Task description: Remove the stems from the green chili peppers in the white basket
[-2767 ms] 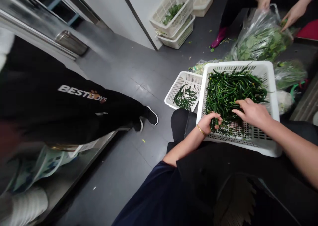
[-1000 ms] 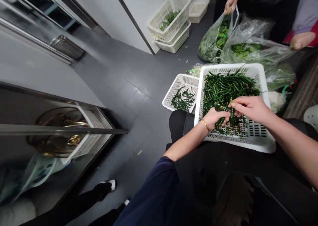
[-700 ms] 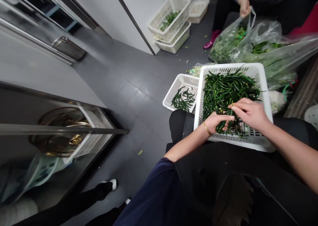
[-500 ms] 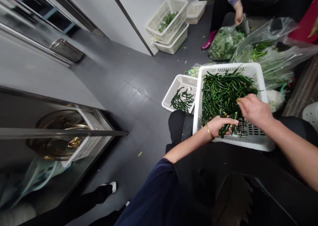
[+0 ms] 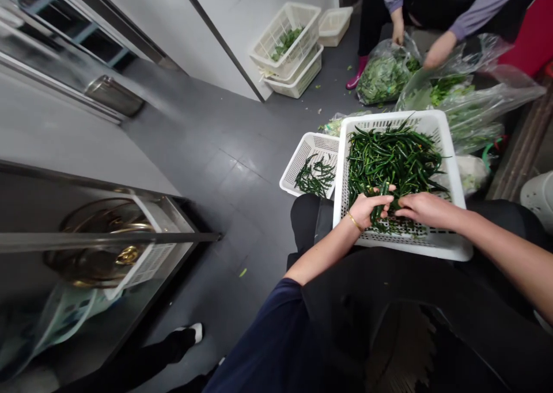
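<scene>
A white basket [image 5: 453, 168] rests on my lap, heaped with long green chilies [image 5: 389, 157]. Over its near side, my left hand [image 5: 366, 207], with a gold bracelet at the wrist, is closed round a few green chilies, thumb and a finger partly extended. My right hand [image 5: 427, 208] is right beside it, fingertips pinched together at the chilies. What lies between those fingertips is hidden. A smaller white basket [image 5: 288, 171] stands on the floor left of my lap, holding a thin layer of green chilies.
Across from me, another person's hands [image 5: 439, 50] handle plastic bags of leafy greens [image 5: 382, 79]. Stacked white baskets [image 5: 298, 84] stand by the wall. At left is a metal shelf [image 5: 181, 237] with pans; a person's shoe [image 5: 197, 332] shows at lower left.
My right hand has come down from above the basket and moved left to my left hand. The other person's second hand has come into view over the bags.
</scene>
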